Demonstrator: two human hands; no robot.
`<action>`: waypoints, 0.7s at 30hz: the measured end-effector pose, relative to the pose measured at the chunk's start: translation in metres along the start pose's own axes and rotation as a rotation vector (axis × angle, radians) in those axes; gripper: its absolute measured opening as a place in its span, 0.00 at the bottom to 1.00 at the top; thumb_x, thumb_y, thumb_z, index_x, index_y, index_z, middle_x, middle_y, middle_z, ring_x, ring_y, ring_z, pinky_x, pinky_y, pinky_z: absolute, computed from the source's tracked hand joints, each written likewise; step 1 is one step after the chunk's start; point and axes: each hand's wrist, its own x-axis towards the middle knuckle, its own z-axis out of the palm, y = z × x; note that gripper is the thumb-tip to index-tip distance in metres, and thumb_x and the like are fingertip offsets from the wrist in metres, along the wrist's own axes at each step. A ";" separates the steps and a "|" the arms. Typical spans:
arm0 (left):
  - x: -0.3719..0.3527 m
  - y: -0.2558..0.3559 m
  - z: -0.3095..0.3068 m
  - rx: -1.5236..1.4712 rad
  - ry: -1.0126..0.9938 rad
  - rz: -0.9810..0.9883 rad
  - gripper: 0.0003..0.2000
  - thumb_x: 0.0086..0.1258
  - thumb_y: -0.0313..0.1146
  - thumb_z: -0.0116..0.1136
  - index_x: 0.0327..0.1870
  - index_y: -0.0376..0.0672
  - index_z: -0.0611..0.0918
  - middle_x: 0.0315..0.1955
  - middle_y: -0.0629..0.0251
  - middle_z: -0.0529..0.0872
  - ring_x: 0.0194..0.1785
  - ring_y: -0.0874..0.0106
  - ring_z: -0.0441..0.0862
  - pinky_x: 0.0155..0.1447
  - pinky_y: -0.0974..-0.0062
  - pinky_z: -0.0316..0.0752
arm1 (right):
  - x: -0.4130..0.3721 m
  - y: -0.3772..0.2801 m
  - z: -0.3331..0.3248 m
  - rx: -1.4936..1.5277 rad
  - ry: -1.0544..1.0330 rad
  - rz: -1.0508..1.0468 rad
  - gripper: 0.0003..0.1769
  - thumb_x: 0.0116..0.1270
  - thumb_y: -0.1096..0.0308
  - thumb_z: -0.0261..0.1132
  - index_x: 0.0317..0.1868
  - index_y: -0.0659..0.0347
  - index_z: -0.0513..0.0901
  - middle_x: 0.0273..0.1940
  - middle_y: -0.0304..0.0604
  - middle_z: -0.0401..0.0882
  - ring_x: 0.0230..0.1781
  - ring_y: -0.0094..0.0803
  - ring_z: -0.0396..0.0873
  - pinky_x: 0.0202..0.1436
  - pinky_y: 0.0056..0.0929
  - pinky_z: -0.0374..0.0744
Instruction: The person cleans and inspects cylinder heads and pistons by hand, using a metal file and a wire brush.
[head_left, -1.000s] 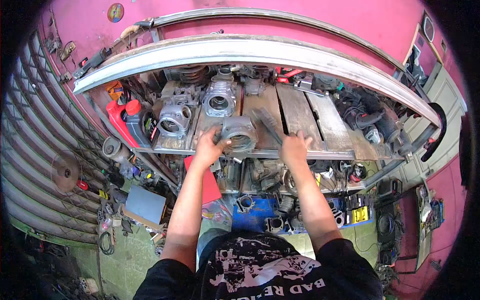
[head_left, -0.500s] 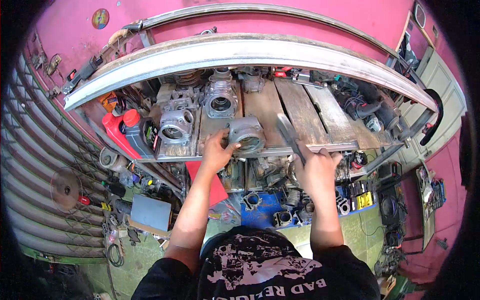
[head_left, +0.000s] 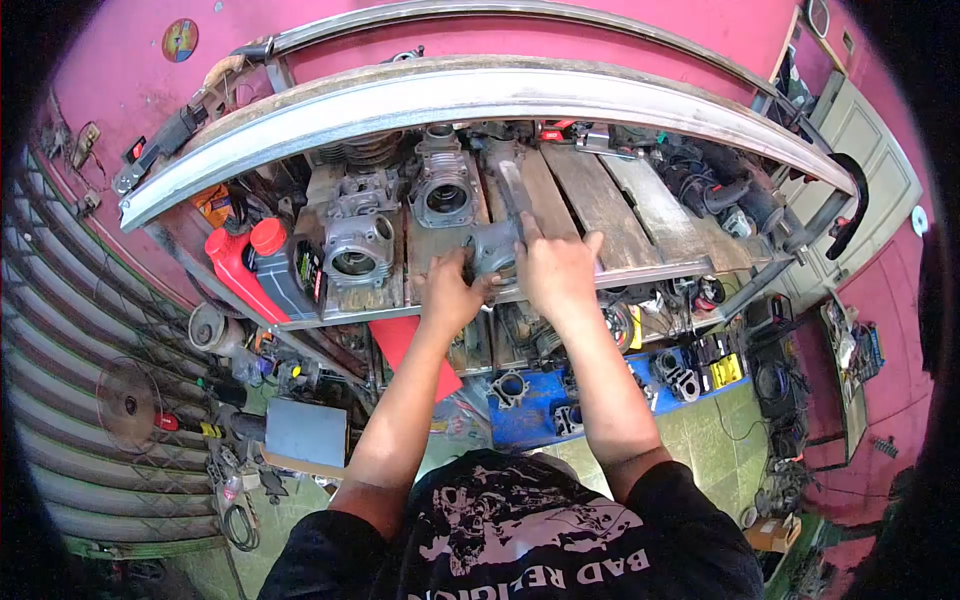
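A grey metal casting (head_left: 492,246) rests near the front edge of the wooden shelf (head_left: 590,195). My left hand (head_left: 452,290) grips its left side, with fingers and thumb around it. My right hand (head_left: 555,268) is closed around a flat metal file (head_left: 512,186), which points up and away over the casting's right side. The file's lower end is hidden by my right hand. Left of the casting stand another round-bored casting (head_left: 358,250) and, further back, a larger one (head_left: 443,192).
Red and dark bottles (head_left: 285,270) stand at the shelf's left end. A white metal beam (head_left: 480,95) crosses above the shelf. A blue tray (head_left: 535,410) with metal parts lies below. Cables and dark parts (head_left: 715,190) crowd the right end.
My right hand has moved left with the file, which now lies over the casting instead of to its right. My left hand still holds the casting. The view has shifted slightly.
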 end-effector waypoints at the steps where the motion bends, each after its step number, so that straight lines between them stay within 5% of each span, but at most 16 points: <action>1: 0.001 -0.001 0.000 -0.029 -0.013 -0.008 0.30 0.59 0.50 0.77 0.57 0.39 0.84 0.50 0.56 0.88 0.59 0.52 0.80 0.63 0.44 0.71 | -0.011 -0.002 -0.011 -0.003 0.002 0.005 0.24 0.70 0.58 0.65 0.63 0.57 0.82 0.38 0.53 0.89 0.40 0.47 0.88 0.58 0.55 0.69; 4: 0.003 -0.004 0.005 -0.030 -0.006 0.010 0.30 0.60 0.50 0.76 0.58 0.39 0.84 0.52 0.55 0.88 0.59 0.51 0.80 0.63 0.41 0.70 | -0.063 -0.009 -0.064 -0.067 0.270 -0.186 0.24 0.68 0.59 0.67 0.62 0.57 0.83 0.41 0.56 0.88 0.39 0.46 0.88 0.57 0.54 0.70; 6: 0.001 -0.005 0.006 0.002 0.014 0.021 0.30 0.60 0.50 0.77 0.58 0.39 0.84 0.51 0.55 0.87 0.59 0.50 0.79 0.63 0.41 0.70 | -0.080 -0.017 -0.085 -0.140 0.041 -0.152 0.24 0.67 0.60 0.68 0.62 0.56 0.84 0.41 0.57 0.88 0.39 0.46 0.88 0.56 0.53 0.71; 9: 0.001 -0.003 0.003 -0.027 -0.003 0.020 0.29 0.60 0.48 0.76 0.58 0.39 0.84 0.52 0.55 0.87 0.60 0.50 0.79 0.63 0.42 0.71 | -0.037 -0.009 -0.036 -0.009 0.145 -0.119 0.23 0.67 0.60 0.68 0.61 0.56 0.85 0.41 0.58 0.88 0.40 0.47 0.88 0.56 0.52 0.71; 11: 0.001 -0.006 0.005 -0.085 -0.005 0.019 0.28 0.61 0.47 0.76 0.57 0.38 0.84 0.53 0.55 0.87 0.60 0.50 0.79 0.62 0.41 0.71 | -0.002 -0.015 -0.017 0.063 -0.102 0.029 0.22 0.67 0.62 0.68 0.61 0.55 0.85 0.43 0.59 0.88 0.41 0.48 0.88 0.55 0.53 0.71; 17: 0.000 -0.005 0.008 -0.052 0.047 0.017 0.26 0.60 0.44 0.76 0.57 0.40 0.85 0.53 0.56 0.87 0.59 0.50 0.80 0.62 0.42 0.71 | -0.059 -0.035 -0.067 -0.137 0.030 -0.169 0.24 0.65 0.62 0.65 0.60 0.59 0.85 0.34 0.53 0.89 0.36 0.50 0.88 0.52 0.52 0.71; 21: 0.005 -0.015 0.015 -0.070 0.010 -0.014 0.23 0.60 0.40 0.74 0.56 0.41 0.85 0.53 0.56 0.87 0.59 0.50 0.80 0.62 0.42 0.72 | -0.047 -0.047 -0.058 -0.132 -0.037 -0.110 0.25 0.63 0.62 0.64 0.60 0.60 0.85 0.37 0.51 0.89 0.35 0.49 0.88 0.53 0.53 0.70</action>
